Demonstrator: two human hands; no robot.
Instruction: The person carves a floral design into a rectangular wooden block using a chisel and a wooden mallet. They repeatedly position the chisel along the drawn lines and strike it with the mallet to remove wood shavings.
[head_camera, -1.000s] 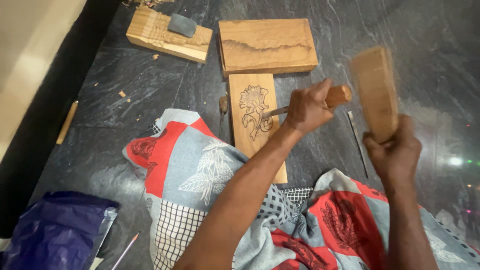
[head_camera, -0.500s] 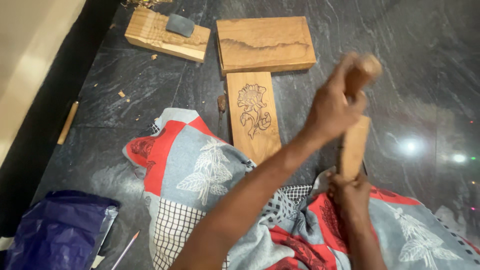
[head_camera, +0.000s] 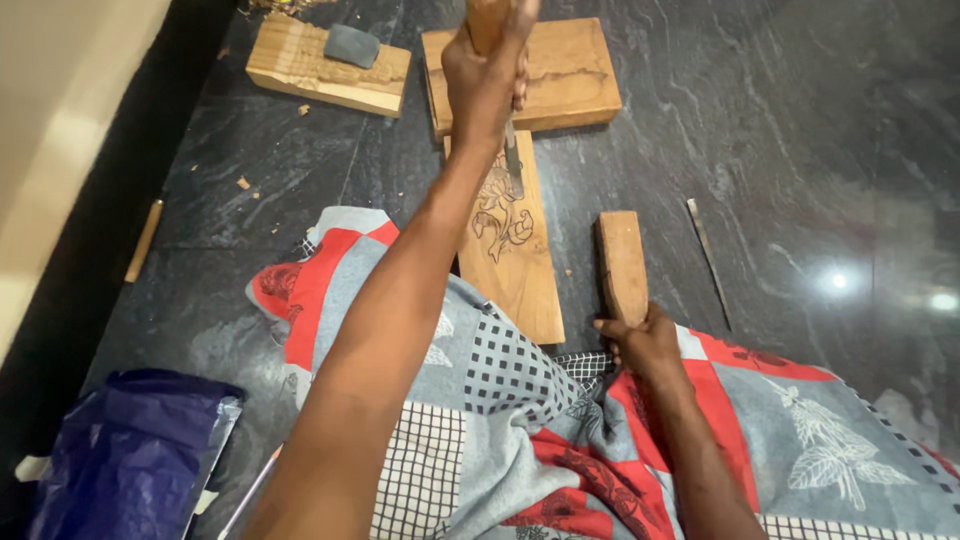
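My left hand (head_camera: 487, 75) is closed around the wooden handle of a chisel (head_camera: 511, 160), whose metal blade points down onto a long wooden plank (head_camera: 520, 265) with a flower drawn on it. The plank lies on the dark stone floor in front of my lap. My right hand (head_camera: 645, 340) grips the lower end of a flat wooden mallet (head_camera: 622, 262), which rests low beside the plank's right edge. A red, grey and checked cloth (head_camera: 520, 420) covers my legs.
A wider wooden board (head_camera: 565, 75) lies across the plank's far end. A block with a grey stone (head_camera: 352, 45) on it sits at the far left. A thin metal rod (head_camera: 708, 255) lies to the right, a stick (head_camera: 143, 240) to the left, a blue bag (head_camera: 120, 460) at lower left.
My right hand has brought the mallet down from a raised position to rest beside the plank. My left hand has moved the chisel up toward the plank's far end.
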